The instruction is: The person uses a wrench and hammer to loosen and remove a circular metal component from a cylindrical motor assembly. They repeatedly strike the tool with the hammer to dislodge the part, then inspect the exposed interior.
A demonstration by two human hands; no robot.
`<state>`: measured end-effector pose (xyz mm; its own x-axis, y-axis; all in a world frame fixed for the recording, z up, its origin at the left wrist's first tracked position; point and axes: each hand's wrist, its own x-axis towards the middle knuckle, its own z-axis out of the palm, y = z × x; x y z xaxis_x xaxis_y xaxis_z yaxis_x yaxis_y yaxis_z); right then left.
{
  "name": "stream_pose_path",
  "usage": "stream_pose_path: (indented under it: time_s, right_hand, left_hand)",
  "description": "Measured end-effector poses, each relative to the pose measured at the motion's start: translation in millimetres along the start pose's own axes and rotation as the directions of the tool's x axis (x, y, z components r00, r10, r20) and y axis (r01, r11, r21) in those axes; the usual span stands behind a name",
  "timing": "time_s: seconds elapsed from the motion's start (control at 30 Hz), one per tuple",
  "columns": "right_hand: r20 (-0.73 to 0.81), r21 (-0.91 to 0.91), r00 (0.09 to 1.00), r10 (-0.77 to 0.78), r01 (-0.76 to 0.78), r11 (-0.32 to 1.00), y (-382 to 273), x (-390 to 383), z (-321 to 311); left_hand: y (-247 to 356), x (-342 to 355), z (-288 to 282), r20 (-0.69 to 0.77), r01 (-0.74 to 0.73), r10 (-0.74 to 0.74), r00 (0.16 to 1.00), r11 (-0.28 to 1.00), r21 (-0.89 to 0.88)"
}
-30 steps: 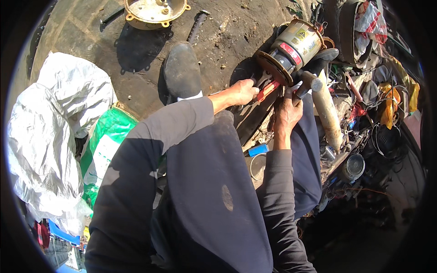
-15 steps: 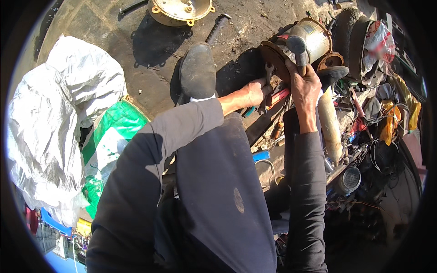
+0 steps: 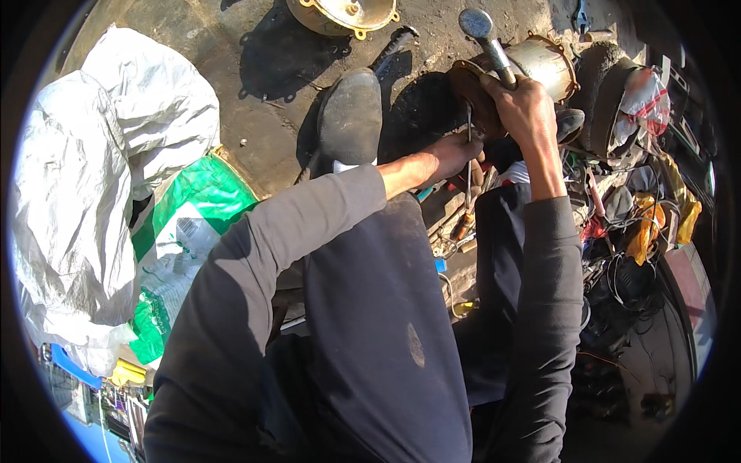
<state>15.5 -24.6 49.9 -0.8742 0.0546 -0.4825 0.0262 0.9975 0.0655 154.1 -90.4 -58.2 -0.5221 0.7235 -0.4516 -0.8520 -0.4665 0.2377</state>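
Note:
My right hand [image 3: 525,108] is closed round the handle of a metal hammer [image 3: 476,25], its head raised above a cylindrical metal housing [image 3: 548,65] with a rusty round flange [image 3: 463,81]. My left hand [image 3: 455,154] is closed on a slim metal tool [image 3: 468,119], apparently a wrench, held upright against the flange's underside; its lower part is partly hidden by the fingers. Both hands are just beyond my bent knee [image 3: 370,278], beside my shoe [image 3: 347,116].
A yellowish round cover [image 3: 340,15] lies at the top. White sacks [image 3: 77,193] and a green sack [image 3: 177,201] fill the left. Cables, rags and scrap [image 3: 641,224] crowd the right, with a drum-like part [image 3: 602,85] beside the housing.
My right hand has risen with the hammer, whose head now stands above the housing. My left hand has shifted right with its tool. The whole view has drifted rightward and upward.

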Motion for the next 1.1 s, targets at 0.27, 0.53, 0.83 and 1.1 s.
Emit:
stream_pose_path:
  time_s: [0.27,0.53,0.83,1.1]
  right_hand:
    - [0.058,-0.073,0.998,-0.009,0.013,0.997,-6,7,-3]
    - [0.122,0.090,0.992,-0.024,0.013,0.996,6,10,-3]
    - [-0.003,0.695,0.997,0.077,-0.054,0.717,22,-34,-8]
    - [0.472,0.777,0.830,0.296,-0.551,0.306,16,-208,-86]
  left_hand:
    - [24,-8,4,0.043,0.088,-0.085,0.995,0.992,-0.093]
    - [18,-2,-3,0.070,0.052,-0.054,0.996,0.998,0.026]
    - [15,3,4,0.036,0.059,-0.056,0.998,0.995,-0.080]
    - [2,8,-4,0.126,-0.083,0.079,0.989,0.996,0.026]
